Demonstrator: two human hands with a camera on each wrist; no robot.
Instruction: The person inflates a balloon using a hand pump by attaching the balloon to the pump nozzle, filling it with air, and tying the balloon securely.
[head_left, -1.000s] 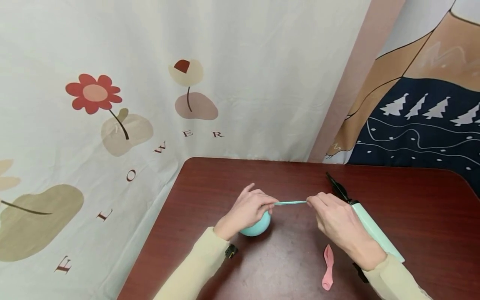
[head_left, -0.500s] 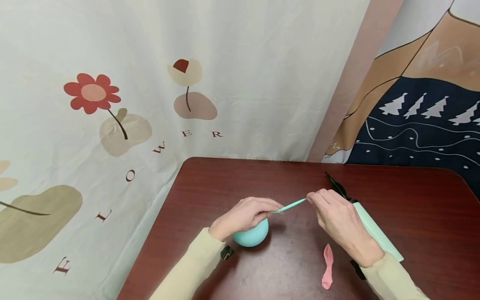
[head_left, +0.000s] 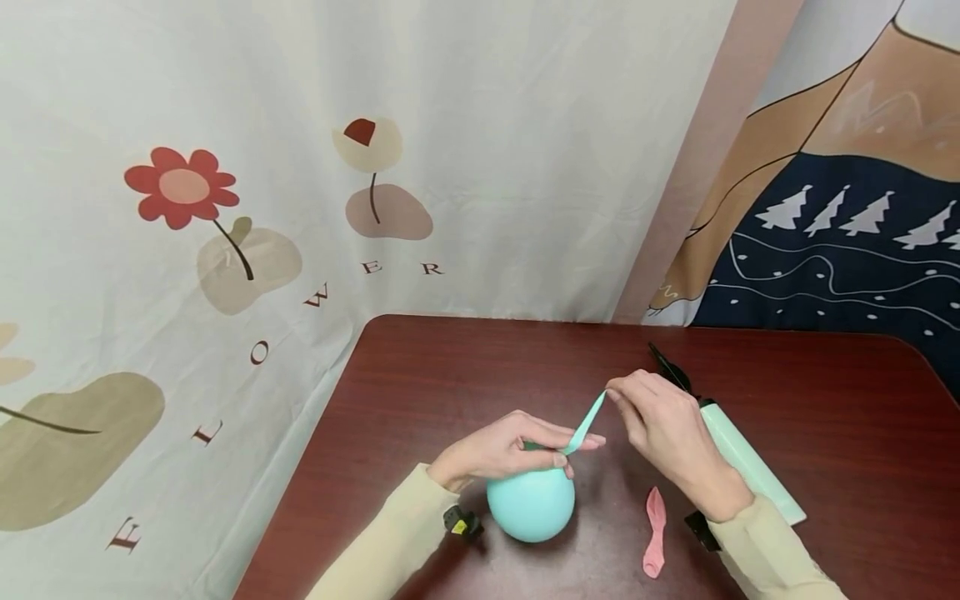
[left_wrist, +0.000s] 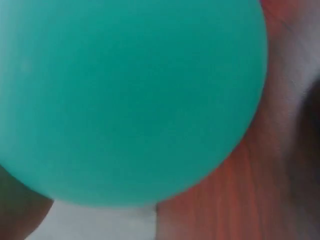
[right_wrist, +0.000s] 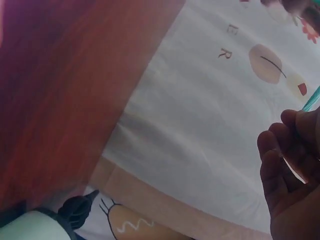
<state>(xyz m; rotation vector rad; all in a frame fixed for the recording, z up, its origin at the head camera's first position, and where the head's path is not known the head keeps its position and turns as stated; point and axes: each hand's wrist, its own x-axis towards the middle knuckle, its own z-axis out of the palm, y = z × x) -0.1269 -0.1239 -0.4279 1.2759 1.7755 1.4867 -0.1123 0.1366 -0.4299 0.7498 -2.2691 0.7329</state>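
A round, inflated turquoise balloon (head_left: 531,507) hangs under my left hand (head_left: 495,450), low over the table. Its neck comes up between the thumb and the outstretched fingers of that hand, which pinch it. My right hand (head_left: 671,433) holds the end of the neck (head_left: 587,425) between thumb and fingertips and stretches it up to the right. The balloon (left_wrist: 135,100) fills most of the left wrist view, where a dark part of the hand shows at the lower left. In the right wrist view, my right hand (right_wrist: 292,175) pinches the thin turquoise tip at the right edge.
On the brown table (head_left: 450,358), a flat pink balloon (head_left: 655,533) lies between the arms. A mint-green balloon pump (head_left: 753,462) with a black end lies right of my right hand. A printed curtain (head_left: 525,150) hangs behind the table.
The balloon has swung down and toward me, so more of it shows. My left fingers have straightened to the right, and the neck between the hands has gone from level to steeply slanted.
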